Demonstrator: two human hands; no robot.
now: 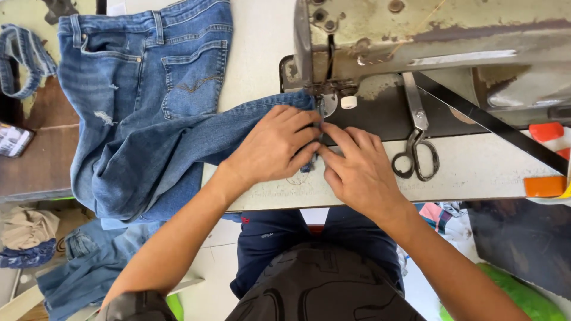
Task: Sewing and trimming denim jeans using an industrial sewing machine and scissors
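A pair of blue jeans (143, 119) lies spread over the left of the sewing table, one leg stretched toward the presser foot (327, 102) of an old sewing machine (428, 35). My left hand (272, 145) presses flat on the end of that leg, fingers pointing at the needle area. My right hand (357, 169) lies beside it, fingertips pinching the hem edge just in front of the foot. The two hands touch at the fingertips, and the hem edge is mostly hidden under them.
Metal scissors (416, 142) lie on the machine bed right of my right hand. A black strap (493, 125) runs diagonally across the right side. Orange blocks (546, 184) sit at the right edge. More denim pieces (77, 261) are piled on the floor at left.
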